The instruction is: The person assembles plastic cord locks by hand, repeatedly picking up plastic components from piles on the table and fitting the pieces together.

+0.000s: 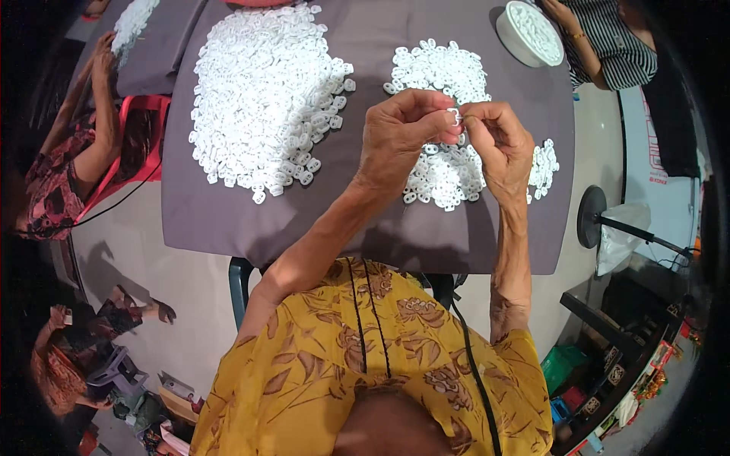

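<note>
Above the table my left hand (411,135) and my right hand (498,140) meet at the fingertips. Between them is a small white plastic piece (454,116), pinched by the left thumb and fingers while the right thumb and forefinger press at its right side. Its exact shape is partly hidden by the fingers. Beneath and around the hands lie heaps of similar white pieces: one heap beyond them (441,64), one nearer me (443,178), and a small one (543,169) to the right of my right wrist. A much larger pile (262,99) spreads over the left of the table.
A dark grey cloth covers the table (365,228). A white tub (511,47) of white pieces stands at the far right, by a person in a striped top (620,42). Another person sits left on a red chair (141,137). A black stand (593,216) is off the right edge.
</note>
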Action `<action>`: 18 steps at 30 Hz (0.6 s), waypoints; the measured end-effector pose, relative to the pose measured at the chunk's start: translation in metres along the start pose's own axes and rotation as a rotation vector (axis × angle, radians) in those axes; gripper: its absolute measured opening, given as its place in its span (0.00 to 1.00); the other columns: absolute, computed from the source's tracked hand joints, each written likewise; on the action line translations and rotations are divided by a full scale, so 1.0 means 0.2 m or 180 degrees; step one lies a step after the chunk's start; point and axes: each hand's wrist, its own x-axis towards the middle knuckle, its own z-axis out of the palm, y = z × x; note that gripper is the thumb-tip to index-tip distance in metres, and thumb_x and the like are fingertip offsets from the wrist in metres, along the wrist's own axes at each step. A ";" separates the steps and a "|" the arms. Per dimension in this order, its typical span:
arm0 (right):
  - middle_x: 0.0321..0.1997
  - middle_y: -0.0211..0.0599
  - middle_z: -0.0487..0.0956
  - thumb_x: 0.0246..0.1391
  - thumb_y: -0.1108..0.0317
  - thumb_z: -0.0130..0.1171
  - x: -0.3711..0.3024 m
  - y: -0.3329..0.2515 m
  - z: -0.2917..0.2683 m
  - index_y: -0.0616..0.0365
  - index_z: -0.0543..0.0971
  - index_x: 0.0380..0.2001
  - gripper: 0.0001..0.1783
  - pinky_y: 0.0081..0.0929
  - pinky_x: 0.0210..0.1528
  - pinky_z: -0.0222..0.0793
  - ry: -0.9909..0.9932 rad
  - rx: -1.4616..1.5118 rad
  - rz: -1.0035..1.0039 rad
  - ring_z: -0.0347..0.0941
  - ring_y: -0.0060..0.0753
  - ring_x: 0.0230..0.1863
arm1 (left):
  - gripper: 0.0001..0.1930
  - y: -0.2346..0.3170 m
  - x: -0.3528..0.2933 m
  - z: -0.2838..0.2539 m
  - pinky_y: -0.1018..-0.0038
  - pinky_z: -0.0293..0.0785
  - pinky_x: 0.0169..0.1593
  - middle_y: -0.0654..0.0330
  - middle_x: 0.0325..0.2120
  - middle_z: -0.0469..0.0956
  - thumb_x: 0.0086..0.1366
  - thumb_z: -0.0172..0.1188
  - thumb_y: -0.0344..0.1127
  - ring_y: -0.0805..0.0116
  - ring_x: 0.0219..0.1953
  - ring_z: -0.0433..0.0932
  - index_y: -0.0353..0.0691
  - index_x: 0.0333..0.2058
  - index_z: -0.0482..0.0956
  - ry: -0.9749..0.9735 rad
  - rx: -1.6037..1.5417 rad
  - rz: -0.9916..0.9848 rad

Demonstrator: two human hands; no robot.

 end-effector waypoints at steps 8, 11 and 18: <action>0.28 0.32 0.76 0.50 0.77 0.51 -0.01 0.00 0.02 0.65 0.73 0.28 0.03 0.15 0.32 0.67 0.0118 -0.0088 -0.0095 0.70 0.17 0.29 | 0.08 0.00 -0.01 0.01 0.78 0.75 0.34 0.57 0.26 0.77 0.54 0.59 0.26 0.72 0.27 0.77 0.33 0.33 0.74 0.0051 0.0050 0.0132; 0.30 0.31 0.75 0.51 0.77 0.51 -0.01 0.00 0.02 0.65 0.73 0.30 0.03 0.12 0.32 0.64 0.0044 -0.0158 -0.0080 0.68 0.15 0.30 | 0.08 -0.01 -0.02 0.01 0.78 0.75 0.34 0.57 0.26 0.77 0.54 0.59 0.26 0.72 0.26 0.77 0.33 0.33 0.75 0.0094 0.0059 0.0158; 0.24 0.33 0.76 0.49 0.76 0.51 0.00 0.03 0.02 0.64 0.73 0.27 0.03 0.17 0.28 0.68 0.0067 -0.0244 -0.0173 0.72 0.19 0.26 | 0.08 -0.03 -0.02 0.01 0.78 0.75 0.33 0.56 0.26 0.77 0.54 0.59 0.27 0.72 0.26 0.77 0.32 0.33 0.75 0.0154 0.0159 0.0198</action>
